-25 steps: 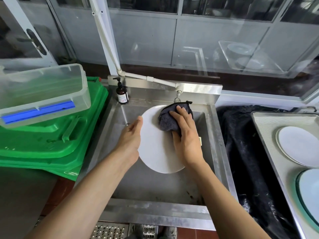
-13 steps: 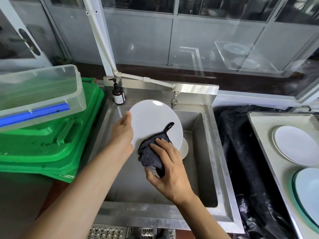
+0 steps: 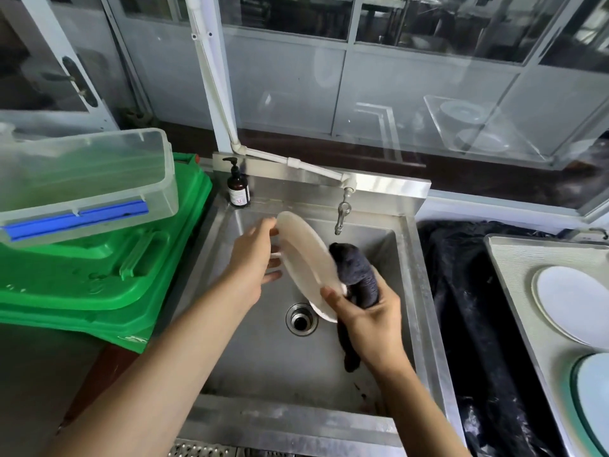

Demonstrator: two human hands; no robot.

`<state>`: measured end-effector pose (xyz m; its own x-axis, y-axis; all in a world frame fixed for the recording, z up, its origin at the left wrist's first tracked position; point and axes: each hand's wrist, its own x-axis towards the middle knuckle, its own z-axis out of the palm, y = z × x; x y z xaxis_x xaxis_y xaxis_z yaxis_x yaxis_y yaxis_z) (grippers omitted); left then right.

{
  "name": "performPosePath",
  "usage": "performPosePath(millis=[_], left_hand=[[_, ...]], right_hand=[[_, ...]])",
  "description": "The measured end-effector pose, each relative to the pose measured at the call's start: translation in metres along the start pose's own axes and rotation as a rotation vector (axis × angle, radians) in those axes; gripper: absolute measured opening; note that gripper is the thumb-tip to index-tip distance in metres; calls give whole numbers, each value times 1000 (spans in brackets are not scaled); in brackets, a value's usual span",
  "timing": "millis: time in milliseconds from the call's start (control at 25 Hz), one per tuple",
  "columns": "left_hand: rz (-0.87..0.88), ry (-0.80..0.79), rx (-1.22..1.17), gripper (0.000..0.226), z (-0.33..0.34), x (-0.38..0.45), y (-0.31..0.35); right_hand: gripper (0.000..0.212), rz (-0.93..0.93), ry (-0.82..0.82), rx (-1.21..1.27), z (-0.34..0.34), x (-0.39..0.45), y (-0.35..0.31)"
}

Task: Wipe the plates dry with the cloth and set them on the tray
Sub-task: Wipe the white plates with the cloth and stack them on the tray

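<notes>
Over the steel sink (image 3: 412, 291) I hold a white plate (image 3: 306, 255) tilted on edge, its underside turned toward me. My left hand (image 3: 253, 265) grips its upper left rim. My right hand (image 3: 369, 318) pinches the lower rim and holds a dark grey cloth (image 3: 357, 275) against the plate's far face. Another white plate (image 3: 321, 310) lies in the sink below, mostly hidden. On the steel tray (image 3: 514, 275) at the right lie a white plate (image 3: 573, 305) and a pale blue plate (image 3: 596, 400).
A tap (image 3: 342, 214) hangs over the sink's back, a brown soap bottle (image 3: 238, 189) stands at its back left corner. The drain (image 3: 301, 319) is open. Green bins (image 3: 99, 275) with a clear box (image 3: 82, 179) stand left. Black plastic sheeting (image 3: 461, 291) lies between sink and tray.
The plate has been flipped, so its underside now faces me. The cloth has moved from the near face to the far side, and my right hand now pinches the lower rim.
</notes>
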<state>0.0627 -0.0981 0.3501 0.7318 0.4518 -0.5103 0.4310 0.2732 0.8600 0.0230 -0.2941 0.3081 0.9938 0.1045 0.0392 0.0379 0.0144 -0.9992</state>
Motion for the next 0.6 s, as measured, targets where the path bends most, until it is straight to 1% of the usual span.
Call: performPosePath(millis=[80, 120, 160, 200, 240, 280, 360, 440, 480, 600], left_hand=[[175, 61, 242, 24, -2, 9, -14], [198, 65, 317, 26, -4, 11, -21], [160, 37, 296, 29, -5, 14, -27], [86, -17, 205, 31, -7, 18, -34], [14, -62, 113, 29, -9, 21, -38], [-18, -85, 48, 24, -11, 23, -41], [-14, -101, -55, 12, -17, 24, -40], [-14, -194, -192, 12, -22, 21, -35], [-22, -252, -255, 15, -22, 18, -33], [-32, -367, -319, 50, -16, 5, -24]], right_hand=[[29, 142, 14, 130, -9, 4, -2], [32, 191, 25, 165, -13, 5, -2], [38, 225, 38, 188, -17, 6, -1], [45, 251, 57, 210, -19, 7, -1], [50, 273, 81, 235, -22, 9, 0], [52, 292, 109, 260, -24, 11, 0], [53, 316, 173, 297, -29, 15, 1], [54, 318, 228, 303, -35, 17, 4], [52, 311, 237, 310, -37, 18, 5], [37, 299, 270, 283, -35, 19, 8]])
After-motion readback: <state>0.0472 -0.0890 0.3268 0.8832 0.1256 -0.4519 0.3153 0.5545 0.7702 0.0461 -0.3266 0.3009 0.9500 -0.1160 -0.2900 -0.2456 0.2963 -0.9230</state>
